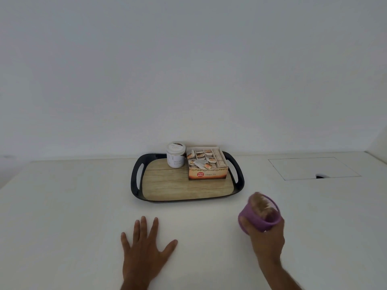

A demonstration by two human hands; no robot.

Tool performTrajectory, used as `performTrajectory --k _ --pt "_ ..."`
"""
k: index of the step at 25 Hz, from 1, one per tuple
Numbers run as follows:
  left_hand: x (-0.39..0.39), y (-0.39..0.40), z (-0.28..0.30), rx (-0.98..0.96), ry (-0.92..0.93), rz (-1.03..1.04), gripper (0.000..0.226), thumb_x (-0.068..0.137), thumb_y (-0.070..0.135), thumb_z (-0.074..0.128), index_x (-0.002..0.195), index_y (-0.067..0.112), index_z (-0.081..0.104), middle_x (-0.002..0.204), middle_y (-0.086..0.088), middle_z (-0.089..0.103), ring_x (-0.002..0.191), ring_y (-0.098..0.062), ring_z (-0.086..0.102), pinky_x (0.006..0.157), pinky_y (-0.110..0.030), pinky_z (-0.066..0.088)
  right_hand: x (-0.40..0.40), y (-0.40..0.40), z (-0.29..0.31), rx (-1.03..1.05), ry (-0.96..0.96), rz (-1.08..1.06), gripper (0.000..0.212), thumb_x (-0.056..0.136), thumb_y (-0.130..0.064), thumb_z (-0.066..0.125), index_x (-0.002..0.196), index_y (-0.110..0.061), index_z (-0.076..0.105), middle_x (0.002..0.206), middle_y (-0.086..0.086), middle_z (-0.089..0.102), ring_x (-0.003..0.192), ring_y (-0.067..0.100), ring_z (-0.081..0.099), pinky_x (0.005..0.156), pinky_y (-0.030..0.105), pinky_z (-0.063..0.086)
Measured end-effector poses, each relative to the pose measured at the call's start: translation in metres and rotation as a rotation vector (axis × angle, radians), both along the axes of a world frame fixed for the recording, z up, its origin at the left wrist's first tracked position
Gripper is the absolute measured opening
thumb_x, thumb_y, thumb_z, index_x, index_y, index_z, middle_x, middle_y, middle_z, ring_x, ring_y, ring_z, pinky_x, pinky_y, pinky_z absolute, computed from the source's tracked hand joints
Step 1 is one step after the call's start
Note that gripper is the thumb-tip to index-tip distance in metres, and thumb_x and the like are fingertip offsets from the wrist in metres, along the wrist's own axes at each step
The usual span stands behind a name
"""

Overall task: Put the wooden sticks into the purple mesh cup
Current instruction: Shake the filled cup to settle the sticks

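We note the left hand (144,248) lying flat on the white table (73,206) near its near edge, fingers straight and spread, its grip wide and holding nothing. The table surface to the left of this hand runs bare out to the left edge.

Between the hand and the far edge stands a black tray (135,181) with a wood-pattern floor and handle slots at both ends. On its far part we see a white jar (176,155) and, just beside it to the right, an open tea box (206,164) of sachets. The near half of the tray floor is bare. The tray sits well apart from both hands.

To the right, the right hand (266,237) has its grip curled round the purple mesh cup (255,216), tilted with its mouth toward the far right. The picture is blurred here. Brownish wooden sticks (261,206) show inside the mouth; we cannot tell their number.

Near the far right corner we see a rectangular cover panel (314,167) set flush in the table, with a small dark notch on its near side.
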State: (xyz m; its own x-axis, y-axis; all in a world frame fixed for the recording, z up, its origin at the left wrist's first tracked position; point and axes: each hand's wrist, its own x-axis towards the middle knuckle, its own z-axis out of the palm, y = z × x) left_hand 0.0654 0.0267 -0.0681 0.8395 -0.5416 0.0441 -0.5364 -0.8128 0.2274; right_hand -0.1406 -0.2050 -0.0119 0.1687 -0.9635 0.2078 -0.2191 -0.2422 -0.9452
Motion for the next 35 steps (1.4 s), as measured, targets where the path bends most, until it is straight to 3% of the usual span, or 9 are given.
performTrajectory --k 4,7,11,19,24,27,30,32,35 --pt "0.001 0.001 0.0 -0.018 -0.009 0.012 0.111 0.065 0.096 -0.002 0.157 0.035 0.016 0.167 -0.003 0.011 0.154 -0.021 0.004 0.119 -0.058 -0.001 -0.002 0.001 0.0 -0.082 0.084 0.103 0.095 0.042 -0.028 0.099 0.123 -0.023 0.05 0.11 -0.009 0.063 0.097 0.012 0.062 0.08 0.025 0.05" --pt "0.0 0.001 0.0 0.01 0.014 -0.002 0.104 0.071 0.094 0.008 0.157 0.036 0.011 0.167 -0.003 0.006 0.154 -0.021 0.0 0.119 -0.058 -0.003 -0.003 -0.003 0.003 0.03 0.009 0.004 0.098 0.035 -0.044 0.094 0.121 -0.026 0.05 0.108 -0.004 0.065 0.097 0.022 0.064 0.08 0.032 0.049" --pt "0.001 0.0 0.002 -0.015 -0.001 0.006 0.109 0.068 0.095 0.003 0.156 0.035 0.018 0.167 -0.004 0.012 0.154 -0.022 0.006 0.119 -0.059 0.0 -0.006 -0.001 0.003 -0.067 0.077 0.071 0.098 0.041 -0.031 0.099 0.125 -0.021 0.049 0.112 -0.005 0.062 0.097 0.018 0.061 0.082 0.03 0.048" --pt "-0.002 0.001 0.008 0.007 0.022 -0.004 0.118 0.058 0.095 -0.011 0.157 0.035 0.009 0.168 -0.003 0.002 0.154 -0.02 -0.004 0.119 -0.057 -0.005 -0.013 -0.001 -0.011 0.047 0.13 0.06 0.094 0.041 -0.034 0.098 0.12 -0.024 0.049 0.106 -0.003 0.064 0.093 0.023 0.062 0.081 0.035 0.051" --pt "0.0 0.001 0.004 0.005 0.018 -0.003 0.112 0.065 0.095 -0.002 0.157 0.035 0.014 0.167 -0.004 0.007 0.154 -0.02 -0.001 0.119 -0.058 -0.003 -0.016 -0.004 -0.011 0.036 0.128 0.123 0.095 0.038 -0.037 0.098 0.118 -0.026 0.048 0.105 -0.007 0.063 0.091 0.018 0.064 0.075 0.03 0.05" --pt "-0.001 0.001 0.006 0.011 0.029 -0.003 0.103 0.073 0.093 0.011 0.157 0.035 0.012 0.167 -0.004 0.005 0.154 -0.02 -0.002 0.119 -0.058 -0.004 -0.022 -0.015 -0.015 0.007 0.134 0.248 0.101 0.038 -0.031 0.098 0.125 -0.03 0.046 0.115 -0.013 0.06 0.102 0.009 0.061 0.079 0.025 0.05" --pt "-0.001 0.002 0.007 0.014 0.033 -0.005 0.106 0.069 0.095 0.006 0.157 0.035 0.009 0.167 -0.003 0.003 0.154 -0.02 -0.005 0.119 -0.058 -0.005 -0.027 -0.023 -0.017 0.033 0.126 0.313 0.096 0.043 -0.025 0.088 0.127 -0.033 0.042 0.121 -0.009 0.059 0.11 0.019 0.059 0.083 0.029 0.05" --pt "-0.002 0.002 0.008 0.006 0.033 -0.003 0.109 0.066 0.095 0.001 0.157 0.035 0.009 0.168 -0.003 0.002 0.154 -0.019 -0.006 0.119 -0.057 -0.006 -0.026 -0.023 -0.013 0.0 0.151 0.269 0.095 0.036 -0.036 0.091 0.121 -0.028 0.048 0.113 -0.008 0.062 0.101 0.018 0.062 0.078 0.027 0.048" --pt "-0.002 0.002 0.01 0.025 0.046 -0.002 0.102 0.074 0.092 0.012 0.157 0.035 0.005 0.167 -0.003 -0.002 0.154 -0.019 -0.008 0.119 -0.057 -0.007 -0.023 -0.025 -0.015 -0.048 0.136 0.297 0.102 0.031 -0.045 0.093 0.122 -0.022 0.053 0.113 -0.01 0.063 0.099 0.008 0.063 0.077 0.022 0.055"
